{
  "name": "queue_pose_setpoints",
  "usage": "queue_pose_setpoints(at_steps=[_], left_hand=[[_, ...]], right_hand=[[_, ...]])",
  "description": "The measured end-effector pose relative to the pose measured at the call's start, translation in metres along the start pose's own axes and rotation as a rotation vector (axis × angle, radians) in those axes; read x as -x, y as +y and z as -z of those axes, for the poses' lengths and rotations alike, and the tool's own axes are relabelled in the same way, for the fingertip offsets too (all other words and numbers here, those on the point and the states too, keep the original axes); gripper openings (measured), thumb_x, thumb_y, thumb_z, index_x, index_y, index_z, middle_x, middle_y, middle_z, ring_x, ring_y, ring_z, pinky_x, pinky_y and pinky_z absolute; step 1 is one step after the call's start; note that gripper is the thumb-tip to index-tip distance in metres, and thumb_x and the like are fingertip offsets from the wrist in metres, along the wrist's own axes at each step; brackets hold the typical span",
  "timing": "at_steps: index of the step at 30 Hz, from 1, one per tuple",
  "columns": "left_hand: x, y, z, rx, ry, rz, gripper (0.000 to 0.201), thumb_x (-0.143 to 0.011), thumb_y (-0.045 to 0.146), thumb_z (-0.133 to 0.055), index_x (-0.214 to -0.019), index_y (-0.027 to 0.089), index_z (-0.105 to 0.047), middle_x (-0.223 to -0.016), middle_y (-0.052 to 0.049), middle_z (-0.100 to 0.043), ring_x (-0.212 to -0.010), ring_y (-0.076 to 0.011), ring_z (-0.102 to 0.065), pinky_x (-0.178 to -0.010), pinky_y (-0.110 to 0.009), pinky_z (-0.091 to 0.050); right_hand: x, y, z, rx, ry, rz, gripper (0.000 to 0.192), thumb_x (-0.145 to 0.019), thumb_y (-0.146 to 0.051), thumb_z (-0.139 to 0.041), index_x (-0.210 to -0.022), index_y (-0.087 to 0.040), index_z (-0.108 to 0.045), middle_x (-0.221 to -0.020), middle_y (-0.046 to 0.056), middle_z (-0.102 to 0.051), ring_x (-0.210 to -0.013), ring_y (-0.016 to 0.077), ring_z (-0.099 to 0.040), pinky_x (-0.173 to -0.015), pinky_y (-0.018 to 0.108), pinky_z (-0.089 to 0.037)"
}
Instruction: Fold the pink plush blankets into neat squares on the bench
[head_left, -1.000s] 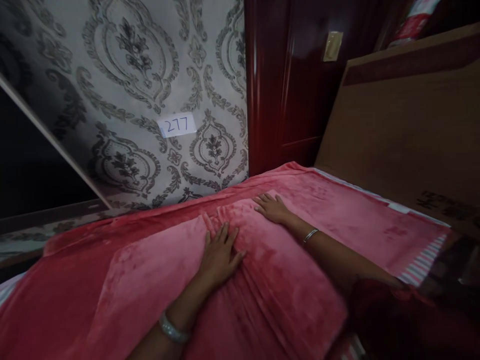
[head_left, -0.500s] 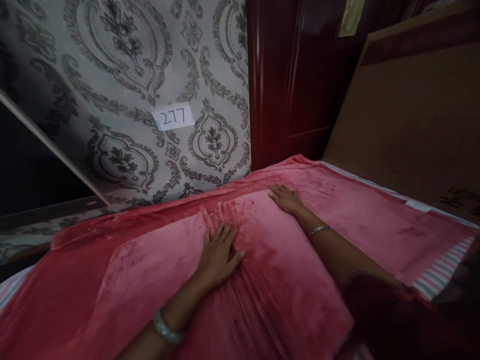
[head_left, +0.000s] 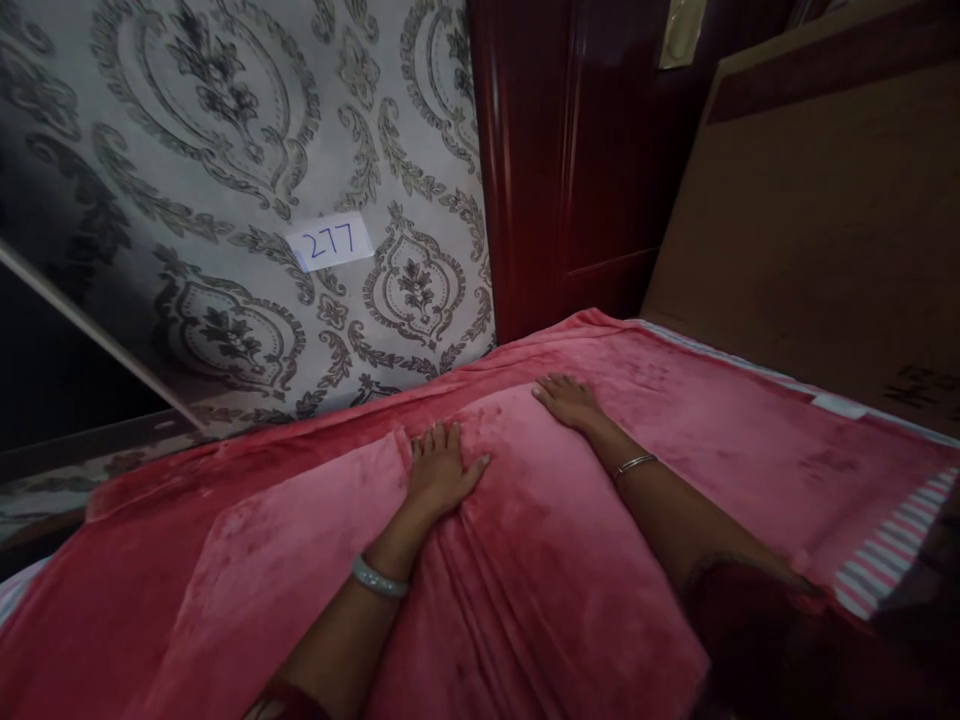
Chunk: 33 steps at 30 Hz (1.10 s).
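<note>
A pink plush blanket (head_left: 585,560) lies partly folded over a wider spread of the same pink-red fabric. My left hand (head_left: 441,470) rests flat on its middle, fingers spread, where creases run down toward me. Near the far right corner of the folded part, my right hand (head_left: 568,400) presses palm down with its fingers stretched out. Neither hand grips the cloth. A pale bangle (head_left: 379,577) circles my left wrist, and a thin metal bracelet (head_left: 635,464) is on my right.
Behind the blanket stands a patterned wall (head_left: 247,200) with a paper label (head_left: 330,241) reading 277. A dark red door (head_left: 600,150) is beside it. A large cardboard box (head_left: 817,220) leans at the right. Striped cloth (head_left: 892,550) shows at the right edge.
My left hand has slid a little farther away from me over the blanket's creases. My right hand stays at about the same spot. The view has shifted slightly.
</note>
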<state>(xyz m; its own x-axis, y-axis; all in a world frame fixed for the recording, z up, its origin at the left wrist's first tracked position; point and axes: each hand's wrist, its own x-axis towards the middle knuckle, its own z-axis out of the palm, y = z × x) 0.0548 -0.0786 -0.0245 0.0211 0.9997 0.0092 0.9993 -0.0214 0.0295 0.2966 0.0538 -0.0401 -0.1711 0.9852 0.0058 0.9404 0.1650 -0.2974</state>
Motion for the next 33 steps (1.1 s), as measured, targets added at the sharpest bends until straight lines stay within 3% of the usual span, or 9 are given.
queue_pose_setpoints(at_steps=[5,12,18,21,24,29,33], left_hand=[[0.002,0.001,0.004,-0.006,-0.042,0.006,0.090,-0.095,0.071,-0.030,-0.159,0.009,-0.026,-0.165,-0.022,-0.025,-0.153,-0.0391,-0.023,-0.122,-0.057,-0.018],[0.000,0.001,-0.002,-0.077,-0.002,-0.013,0.091,-0.095,0.072,-0.026,-0.159,0.007,-0.027,-0.163,-0.025,-0.030,-0.151,-0.0425,-0.027,-0.121,-0.060,-0.019],[-0.003,-0.001,-0.002,-0.101,0.049,-0.028,0.087,-0.096,0.068,-0.029,-0.158,0.007,-0.030,-0.161,-0.024,-0.035,-0.148,-0.0415,-0.033,-0.119,-0.057,-0.025],[-0.004,0.000,0.002,-0.102,0.047,-0.035,0.085,-0.097,0.066,-0.031,-0.157,0.006,-0.031,-0.160,-0.024,-0.036,-0.147,-0.0420,-0.034,-0.118,-0.058,-0.026],[-0.002,0.003,0.006,-0.092,0.034,-0.031,0.084,-0.096,0.066,-0.032,-0.156,0.006,-0.033,-0.159,-0.025,-0.037,-0.146,-0.0426,-0.035,-0.117,-0.058,-0.027],[-0.001,0.006,0.012,-0.075,0.025,-0.022,0.084,-0.096,0.065,-0.032,-0.156,0.006,-0.033,-0.159,-0.026,-0.037,-0.146,-0.0425,-0.035,-0.117,-0.057,-0.027],[0.000,0.010,0.029,-0.081,-0.042,-0.012,0.085,-0.096,0.065,-0.031,-0.157,0.006,-0.030,-0.161,-0.026,-0.033,-0.147,-0.0445,-0.033,-0.117,-0.060,-0.025]], right_hand=[[-0.002,0.002,0.000,0.001,-0.007,-0.009,0.061,-0.104,-0.053,-0.021,-0.155,-0.025,-0.041,-0.166,0.008,-0.030,-0.152,0.0293,-0.026,-0.120,0.055,-0.022],[-0.001,0.002,-0.001,0.004,-0.002,0.000,0.063,-0.104,-0.053,-0.021,-0.156,-0.023,-0.040,-0.166,0.009,-0.029,-0.152,0.0303,-0.025,-0.121,0.055,-0.020],[0.011,-0.001,0.021,0.001,-0.005,0.003,0.065,-0.104,-0.052,-0.019,-0.162,-0.023,-0.024,-0.169,0.010,-0.021,-0.154,0.0279,-0.020,-0.121,0.054,-0.021],[0.042,0.005,0.035,0.039,0.051,0.032,0.070,-0.103,-0.059,-0.022,-0.164,-0.025,-0.016,-0.170,0.009,-0.012,-0.156,0.0314,-0.012,-0.122,0.058,-0.018],[0.093,0.019,0.036,0.096,0.062,0.095,0.072,-0.101,-0.065,-0.023,-0.164,-0.030,-0.018,-0.171,0.007,-0.012,-0.155,0.0332,-0.012,-0.122,0.060,-0.016],[0.167,0.054,0.029,0.068,-0.079,-0.070,0.069,-0.102,-0.058,-0.024,-0.163,-0.025,-0.021,-0.169,0.010,-0.016,-0.154,0.0319,-0.018,-0.119,0.059,-0.026],[0.199,0.068,0.037,0.069,-0.012,-0.081,0.070,-0.102,-0.059,-0.025,-0.163,-0.025,-0.023,-0.169,0.011,-0.016,-0.155,0.0338,-0.016,-0.119,0.061,-0.023]])
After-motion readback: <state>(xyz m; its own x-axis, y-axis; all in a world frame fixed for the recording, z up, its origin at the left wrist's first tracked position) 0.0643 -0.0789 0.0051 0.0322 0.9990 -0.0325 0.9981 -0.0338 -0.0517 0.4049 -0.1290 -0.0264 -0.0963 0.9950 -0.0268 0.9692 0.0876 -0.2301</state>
